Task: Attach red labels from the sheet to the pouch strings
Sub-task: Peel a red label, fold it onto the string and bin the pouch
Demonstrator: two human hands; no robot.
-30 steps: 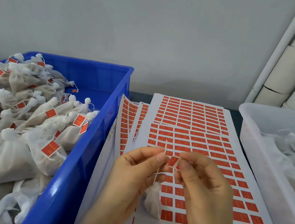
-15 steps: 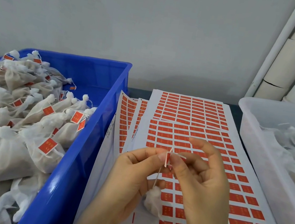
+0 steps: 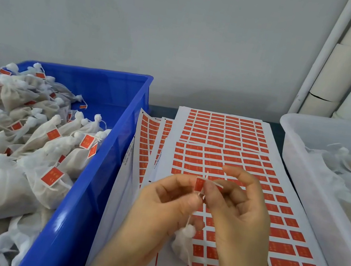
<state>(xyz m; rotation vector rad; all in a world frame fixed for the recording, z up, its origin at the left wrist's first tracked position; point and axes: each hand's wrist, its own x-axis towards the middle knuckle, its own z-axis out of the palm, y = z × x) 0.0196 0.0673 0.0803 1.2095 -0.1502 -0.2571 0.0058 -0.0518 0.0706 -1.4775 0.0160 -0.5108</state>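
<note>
Sheets of red labels (image 3: pixel 230 163) lie spread in the middle. Over them, my left hand (image 3: pixel 164 205) and my right hand (image 3: pixel 235 214) meet at the fingertips and pinch one red label (image 3: pixel 199 184) folded round the strings (image 3: pixel 215 182) of a small white pouch (image 3: pixel 182 243). The pouch hangs below my fingers, just above the sheet. The index finger of my right hand sticks out straight; its thumb and middle finger press the label.
A blue crate (image 3: pixel 103 167) at the left holds several white pouches with red labels (image 3: pixel 52 176). A translucent white bin (image 3: pixel 312 195) at the right holds pouches without labels. White pipes (image 3: pixel 344 61) run up the grey wall at the back right.
The label has come off the sheet and now sits folded upright round the strings between my fingertips. My right index finger has lifted away and straightened. The view shifted slightly.
</note>
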